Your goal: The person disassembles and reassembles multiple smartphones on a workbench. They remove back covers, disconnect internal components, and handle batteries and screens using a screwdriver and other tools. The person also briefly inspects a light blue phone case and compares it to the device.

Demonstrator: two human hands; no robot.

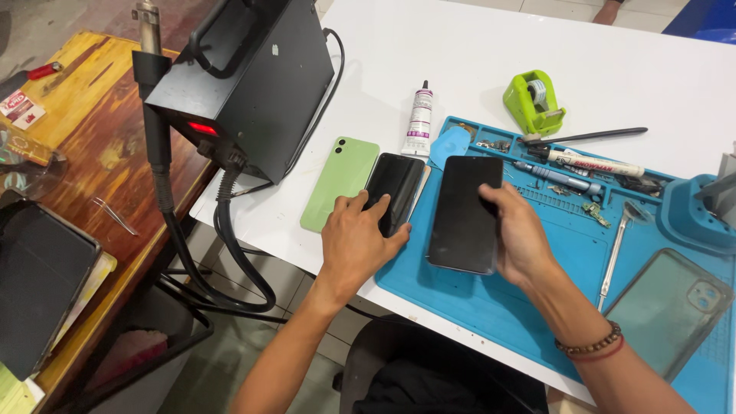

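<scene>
at the far left of the frame a wooden bench [84, 146] runs down the edge, and a black heat station [253, 77] sits at the upper left with its hose [230, 253] looping down off the white table [460, 61]. right of it a green phone [339, 182] lies back up. my left hand [356, 241] rests just beside it, fingers spread flat over the lower end of a black phone [395, 190] that lies half on the blue work mat [491, 299]. above it stands a white glue tube [418, 119]. at the centre my right hand [517, 234] grips the right edge of a larger black screen [464, 213], thumb on its face, tilted slightly on the mat. further right lie a green tape dispenser [534, 101], a white marker [594, 162] and a clear phone case [671, 307].
</scene>
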